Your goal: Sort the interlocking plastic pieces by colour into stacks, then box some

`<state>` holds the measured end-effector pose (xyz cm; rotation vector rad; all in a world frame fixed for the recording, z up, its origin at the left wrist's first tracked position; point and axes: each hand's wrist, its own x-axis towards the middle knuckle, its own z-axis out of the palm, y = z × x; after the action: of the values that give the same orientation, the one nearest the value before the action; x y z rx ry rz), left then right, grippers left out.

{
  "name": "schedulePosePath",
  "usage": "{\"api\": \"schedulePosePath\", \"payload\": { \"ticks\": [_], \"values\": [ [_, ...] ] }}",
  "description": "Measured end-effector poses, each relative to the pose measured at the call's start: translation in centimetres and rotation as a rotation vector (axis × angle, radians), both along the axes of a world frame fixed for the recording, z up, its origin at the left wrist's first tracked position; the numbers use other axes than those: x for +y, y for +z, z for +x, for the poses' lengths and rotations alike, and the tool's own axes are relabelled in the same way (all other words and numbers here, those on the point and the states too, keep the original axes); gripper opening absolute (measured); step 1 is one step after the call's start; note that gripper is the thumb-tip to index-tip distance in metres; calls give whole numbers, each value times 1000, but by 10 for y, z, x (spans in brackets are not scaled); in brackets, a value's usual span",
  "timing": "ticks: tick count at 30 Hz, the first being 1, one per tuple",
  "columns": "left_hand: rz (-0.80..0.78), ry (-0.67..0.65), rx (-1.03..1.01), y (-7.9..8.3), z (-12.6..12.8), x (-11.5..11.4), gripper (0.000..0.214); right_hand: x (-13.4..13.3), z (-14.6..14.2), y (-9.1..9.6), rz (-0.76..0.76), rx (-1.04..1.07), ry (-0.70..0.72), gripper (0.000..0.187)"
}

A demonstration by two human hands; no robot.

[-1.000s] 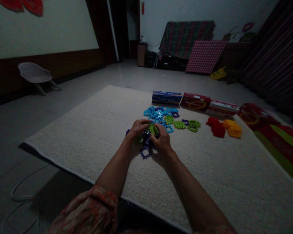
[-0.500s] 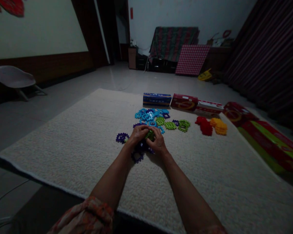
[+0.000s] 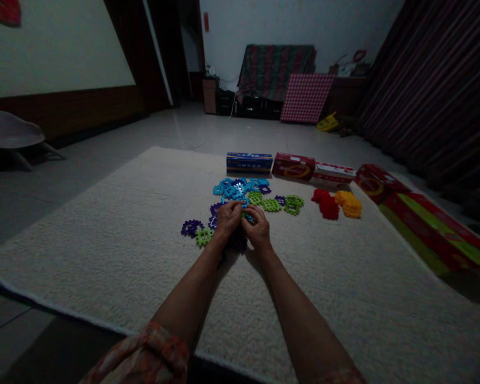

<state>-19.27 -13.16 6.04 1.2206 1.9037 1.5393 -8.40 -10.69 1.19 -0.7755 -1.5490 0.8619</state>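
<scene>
My left hand (image 3: 228, 217) and my right hand (image 3: 257, 230) meet over a cluster of purple and green plastic snap pieces (image 3: 240, 237) on a cream rug (image 3: 124, 240). Both have fingers curled round the joined pieces, which they mostly hide. A loose purple piece (image 3: 191, 228) and a green piece (image 3: 204, 236) lie just left of my left hand. Beyond my hands is a pile of blue pieces (image 3: 236, 188), then green pieces (image 3: 280, 204) to its right.
Red pieces (image 3: 325, 204) and orange pieces (image 3: 349, 205) lie further right. A blue box (image 3: 248, 163), red boxes (image 3: 294, 166) and long red-green boxes (image 3: 432, 224) line the rug's far and right edges. A pale chair (image 3: 8, 133) stands at the left wall.
The view has shifted, so everything sits further left in frame. A green piece now shows beside the purple one left of my hands. My hands stay together on the cluster.
</scene>
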Motion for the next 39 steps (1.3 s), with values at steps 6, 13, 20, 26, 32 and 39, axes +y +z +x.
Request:
{"api": "schedulePosePath", "payload": {
  "ticks": [6, 13, 20, 26, 32, 39],
  "values": [
    [36, -97, -150, 0, 9, 7, 22, 12, -1, -3, -146, 136, -11, 24],
    [185, -277, -296, 8, 11, 26, 30, 34, 24, 4, -153, 48, -218, 51],
    [32, -3, -483, 6, -38, 7, 32, 18, 23, 10, 128, -253, -253, 42],
    [-41, 87, -566, 8, -81, -28, 28, -24, -14, 23, 302, -448, 232, 32],
    [-39, 195, -624, 5, -93, -44, 31, -54, -38, 32, 420, -753, 407, 34],
    [-28, 201, -665, -3, -93, -47, 28, -63, -47, 42, 363, -967, 432, 33]
  ]
}}
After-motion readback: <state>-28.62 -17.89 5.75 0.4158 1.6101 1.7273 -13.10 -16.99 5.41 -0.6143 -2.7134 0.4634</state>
